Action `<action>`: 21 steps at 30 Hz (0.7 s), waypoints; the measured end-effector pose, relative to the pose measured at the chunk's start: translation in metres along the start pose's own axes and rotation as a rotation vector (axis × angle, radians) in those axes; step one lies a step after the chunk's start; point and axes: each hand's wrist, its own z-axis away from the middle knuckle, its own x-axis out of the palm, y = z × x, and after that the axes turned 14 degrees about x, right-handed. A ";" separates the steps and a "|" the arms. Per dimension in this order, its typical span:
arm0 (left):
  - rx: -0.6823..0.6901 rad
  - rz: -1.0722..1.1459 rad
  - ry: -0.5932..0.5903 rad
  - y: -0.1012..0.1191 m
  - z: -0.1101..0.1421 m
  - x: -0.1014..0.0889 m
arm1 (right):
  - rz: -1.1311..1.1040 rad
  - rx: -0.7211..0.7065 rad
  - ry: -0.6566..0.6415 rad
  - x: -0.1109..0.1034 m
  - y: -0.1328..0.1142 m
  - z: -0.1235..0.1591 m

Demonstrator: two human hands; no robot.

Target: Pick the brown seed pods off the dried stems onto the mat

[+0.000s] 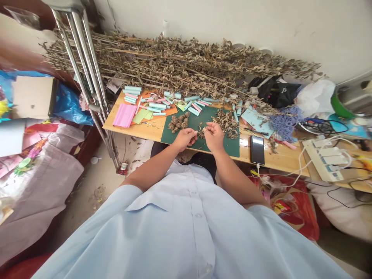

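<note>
From where I stand, the left hand [186, 139] and right hand [213, 133] face each other close together but apart, low over the near part of a dark green mat [229, 149]. Each has thumb and fingertips drawn toward a pinch; what sits in either is too small for me to make out, so I can't tell whether the fingers are closed on anything. A few dried scraps [200, 135] lie in the gap between them.

Just beyond the left hand sit the knobbly brown clumps [178, 123]; just past the right, and further right, spreads a heap of dried leaves [225, 120]. Beyond both, long dried stalks [174, 58] stretch along the wall. Blue paper rolls [157, 105] lie to the far left of the grip.

The leaves look brittle, so a hard pinch could crumble them. With the mat reaching the table's front edge, a careless wrist might sweep scraps off toward the lap, or knock a clump loose on the left. To the right of the right hand, a smartphone [257, 150] trails a white cable [258, 169] over the edge; that elbow swinging outward could snag it and drag the phone down.
</note>
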 end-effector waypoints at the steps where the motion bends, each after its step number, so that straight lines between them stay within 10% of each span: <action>1: -0.004 0.001 -0.002 0.000 0.000 0.000 | 0.000 -0.004 -0.003 0.001 0.001 -0.001; 21: -0.033 -0.001 -0.034 0.001 0.000 -0.003 | 0.017 -0.061 0.062 0.014 0.005 -0.004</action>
